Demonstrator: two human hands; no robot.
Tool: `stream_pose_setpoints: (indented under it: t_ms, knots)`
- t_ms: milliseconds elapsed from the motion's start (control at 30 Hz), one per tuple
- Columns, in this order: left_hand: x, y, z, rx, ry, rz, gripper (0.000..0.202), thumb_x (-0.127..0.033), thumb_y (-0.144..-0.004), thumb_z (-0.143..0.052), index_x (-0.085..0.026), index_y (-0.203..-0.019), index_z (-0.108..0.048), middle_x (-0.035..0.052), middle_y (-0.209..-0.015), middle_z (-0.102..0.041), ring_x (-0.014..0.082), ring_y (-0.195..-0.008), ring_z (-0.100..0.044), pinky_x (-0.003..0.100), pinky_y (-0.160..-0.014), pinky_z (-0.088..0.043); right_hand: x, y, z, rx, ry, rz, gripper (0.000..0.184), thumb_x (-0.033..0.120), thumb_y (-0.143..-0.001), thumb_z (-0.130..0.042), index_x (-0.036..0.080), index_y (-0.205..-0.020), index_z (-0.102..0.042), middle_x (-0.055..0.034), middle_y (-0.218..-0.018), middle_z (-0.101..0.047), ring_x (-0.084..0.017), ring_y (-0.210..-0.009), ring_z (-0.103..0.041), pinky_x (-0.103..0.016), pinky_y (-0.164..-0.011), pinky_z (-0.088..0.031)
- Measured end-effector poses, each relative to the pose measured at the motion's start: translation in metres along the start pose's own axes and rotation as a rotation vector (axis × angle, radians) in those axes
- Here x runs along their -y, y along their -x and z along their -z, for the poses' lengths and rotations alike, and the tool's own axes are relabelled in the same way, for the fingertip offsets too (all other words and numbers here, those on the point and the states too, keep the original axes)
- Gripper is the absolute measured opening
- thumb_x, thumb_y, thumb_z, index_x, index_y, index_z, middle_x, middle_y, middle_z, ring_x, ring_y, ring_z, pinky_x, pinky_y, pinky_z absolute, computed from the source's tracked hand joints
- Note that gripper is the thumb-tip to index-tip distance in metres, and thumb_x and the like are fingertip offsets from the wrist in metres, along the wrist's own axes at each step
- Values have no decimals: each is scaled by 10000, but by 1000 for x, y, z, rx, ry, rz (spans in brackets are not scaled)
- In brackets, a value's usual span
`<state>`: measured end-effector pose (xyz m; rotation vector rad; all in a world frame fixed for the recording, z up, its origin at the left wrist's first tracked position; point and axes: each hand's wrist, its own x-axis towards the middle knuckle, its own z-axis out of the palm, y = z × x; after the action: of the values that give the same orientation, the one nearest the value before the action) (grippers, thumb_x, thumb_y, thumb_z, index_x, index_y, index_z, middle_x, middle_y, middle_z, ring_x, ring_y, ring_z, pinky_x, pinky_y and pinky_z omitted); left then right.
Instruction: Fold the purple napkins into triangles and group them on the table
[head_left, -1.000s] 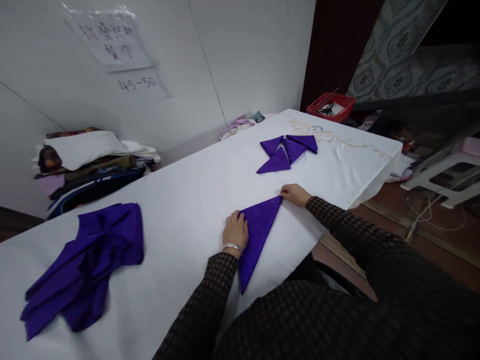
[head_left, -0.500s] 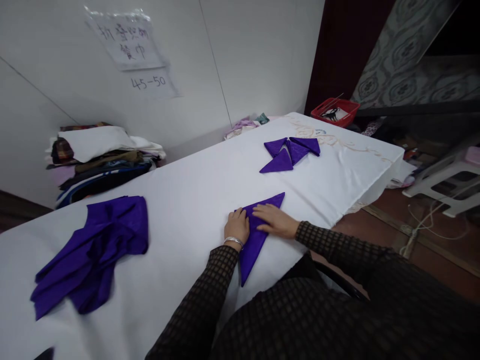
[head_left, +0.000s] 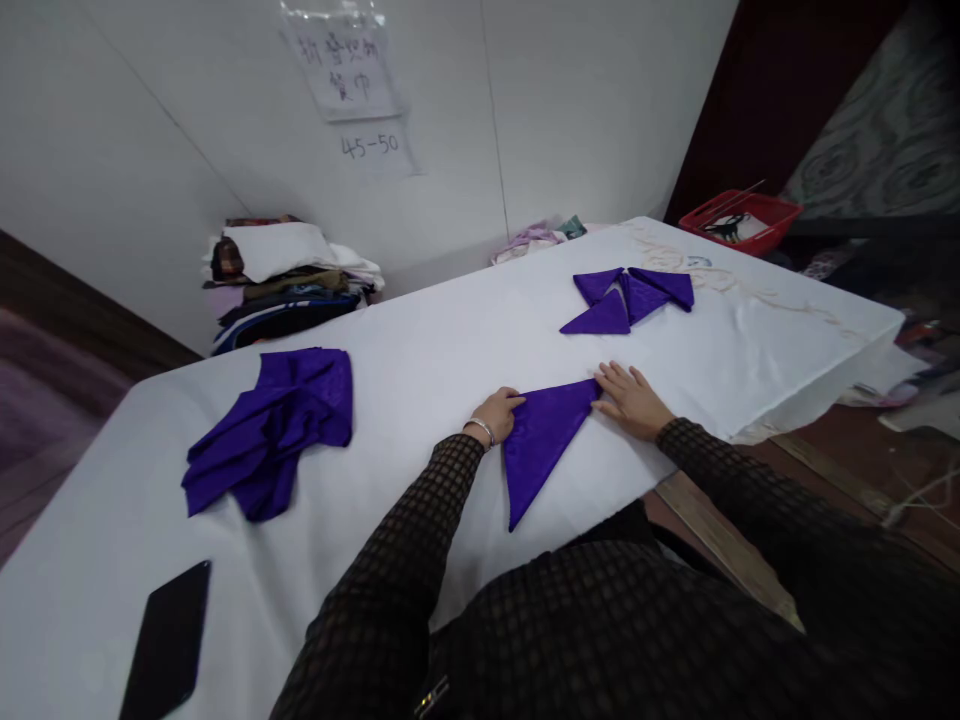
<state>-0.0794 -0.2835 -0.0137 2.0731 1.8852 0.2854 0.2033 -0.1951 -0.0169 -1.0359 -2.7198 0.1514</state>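
While both forearms reach forward over the near edge of the white cloth-covered table (head_left: 427, 400), the left in its dark checked sleeve (head_left: 405, 525) angles up from the body and the right in its matching sleeve (head_left: 727, 480) slants in from the right. The left hand (head_left: 496, 414), with a silvery bracelet (head_left: 480, 432) at its wrist, bends palm down; the right hand (head_left: 631, 402) lies low and nearly flat.

The left hand is narrow, its fingers drawn together at the upper left corner of a flat, folded triangle of purple cloth (head_left: 546, 435); whether it pinches the fabric or only presses it, I cannot tell. The right hand is spread, its fingertips touching the triangle's upper right corner. The triangle lies close to the table's near edge, its long point toward the body.

Beyond it, nearer the far edge, sit several smaller folded purple cloth pieces (head_left: 636, 298), overlapping so that their number is hard to count. Toward the table's left end lies a loose, rumpled heap of purple cloth (head_left: 279, 430).

The body hides part of the near edge. A black, flat rectangular device (head_left: 171, 640) near the left corner is cut off at the bottom of the view.
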Motion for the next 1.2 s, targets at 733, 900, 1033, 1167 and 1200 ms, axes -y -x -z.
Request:
stream_pose_setpoints:
  t_ms: [733, 900, 1033, 1167, 1200]
  knots:
    - [8, -2, 26, 227, -183, -106, 577, -83, -801, -427, -298, -1336, -457, 22, -1422, -376, 205, -1168, -517, 296, -985, -416, 143, 33, -23, 89, -171, 504, 436, 139, -866, -419, 172, -1287, -528, -119, -1318, -539, -253, -1236, -452, -476, -1045, -296]
    - [10, -2, 27, 244, -205, -127, 564, -102, -810, -447, -307, -1335, -450, 20, -1422, -369, 202, -1172, -515, 302, -995, -411, 144, 38, -22, 51, -193, 528, 401, 214, -883, -452, 159, -1272, -536, -119, -1305, -550, -246, -1225, -457, -453, -1031, -310]
    - [11, -3, 26, 231, -211, -118, 585, -84, -799, -445, -317, -1336, -444, 13, -1432, -363, 202, -1171, -517, 299, -982, -421, 153, 29, -26, 16, -192, 468, 329, 214, -915, -418, 172, -1182, -605, -113, -1221, -613, -243, -1144, -525, -424, -937, -392]
    - [15, -3, 24, 219, -203, -136, 583, -88, -797, -442, -306, -1337, -448, 22, -1436, -369, 205, -1183, -511, 303, -993, -415, 155, 22, -26, -7, -436, 436, 284, 217, -902, -428, 181, -1081, -645, -101, -1122, -663, -222, -1065, -576, -388, -881, -432]
    - [17, -2, 23, 215, -192, -146, 578, -95, -795, -449, -304, -1334, -452, 22, -1438, -370, 202, -1183, -511, 301, -998, -411, 153, 22, -24, -19, -556, 396, 272, 232, -894, -442, 188, -1070, -644, -91, -1107, -669, -215, -1050, -584, -381, -882, -434]
